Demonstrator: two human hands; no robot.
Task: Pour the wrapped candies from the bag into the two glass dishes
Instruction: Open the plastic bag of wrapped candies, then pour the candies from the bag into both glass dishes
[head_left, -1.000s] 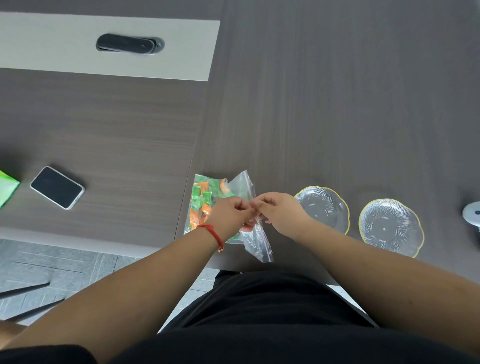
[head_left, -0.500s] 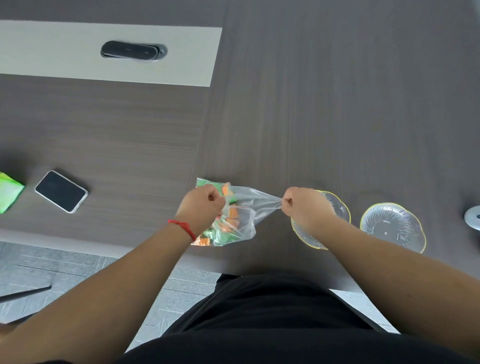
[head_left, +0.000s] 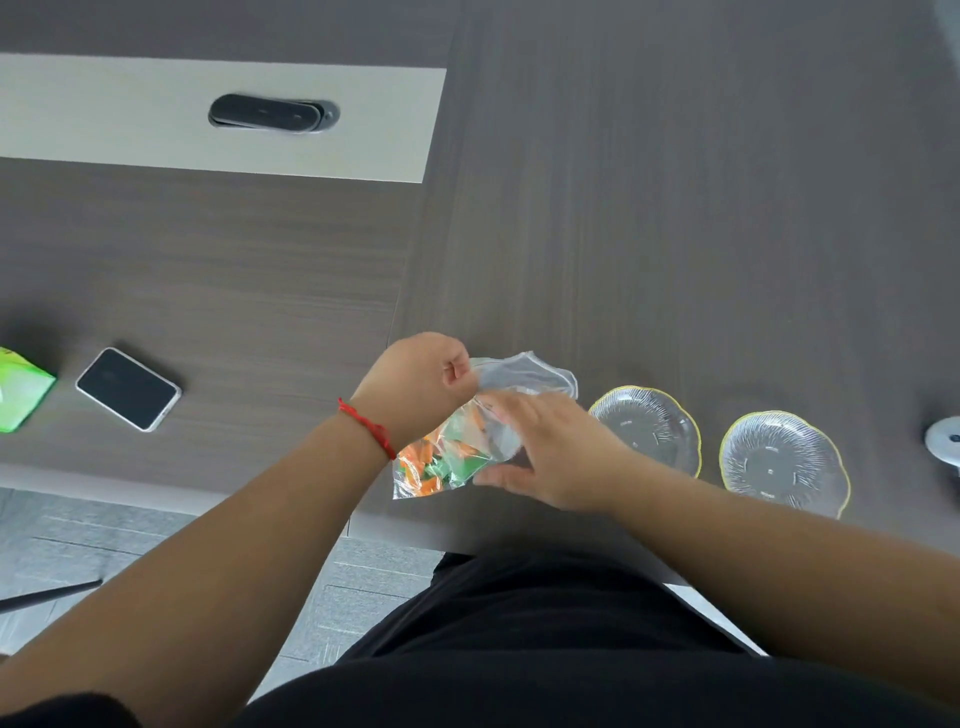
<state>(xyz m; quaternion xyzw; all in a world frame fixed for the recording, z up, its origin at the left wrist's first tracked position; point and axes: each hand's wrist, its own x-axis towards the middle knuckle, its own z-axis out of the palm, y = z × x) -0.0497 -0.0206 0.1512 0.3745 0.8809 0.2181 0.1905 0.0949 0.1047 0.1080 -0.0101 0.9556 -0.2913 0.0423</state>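
Observation:
A clear plastic bag (head_left: 524, 371) holding several orange and green wrapped candies (head_left: 441, 462) is lifted just above the table's near edge. My left hand (head_left: 421, 384), with a red cord at the wrist, pinches the bag's top rim. My right hand (head_left: 550, 452) is spread with its fingers against the bag's right side and its thumb under the bag. The bag's mouth is open at the top. Two glass dishes with yellow rims stand to the right: the nearer dish (head_left: 649, 426) beside my right hand, the farther dish (head_left: 784, 462) beyond it. Both dishes hold nothing.
A black phone (head_left: 128, 388) lies at the left, with a green packet (head_left: 21, 389) at the left edge. A dark oval cover (head_left: 272, 113) sits in a pale strip at the back. A white round object (head_left: 945, 441) shows at the right edge. The table's near edge runs below the bag.
Both hands had been pulling the bag's top apart sideways. My right hand has since let go of the rim and moved to the bag's side, fingers spread. The bag's mouth now gapes open.

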